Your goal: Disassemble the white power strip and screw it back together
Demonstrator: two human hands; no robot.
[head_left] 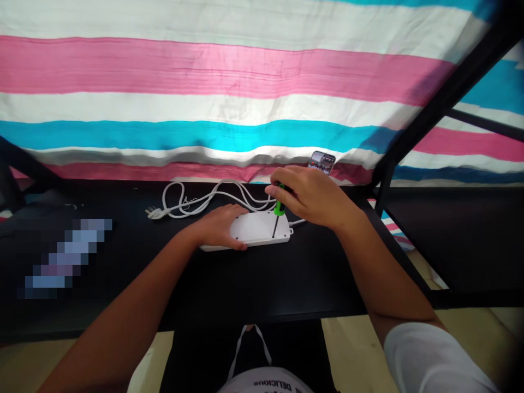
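Note:
A white power strip [262, 225] lies on the black table, its flat face with small screw holes turned up. Over its left part rests my left hand [219, 226], fingers along the far side and thumb at the near edge, gripping it. My right hand [309, 195] is closed round the handle of a green and black screwdriver [279, 207]. The screwdriver stands nearly upright, its tip at a hole near the strip's front right edge. Behind the strip a white cable [196, 206] lies in loops, with its plug [154, 213] at the left end.
A phone [323, 161] leans at the back of the black table [262, 289], against a striped cloth [229, 71]. Black frame bars [413, 131] slant up on the right. A blurred patch [67, 259] covers something at the left.

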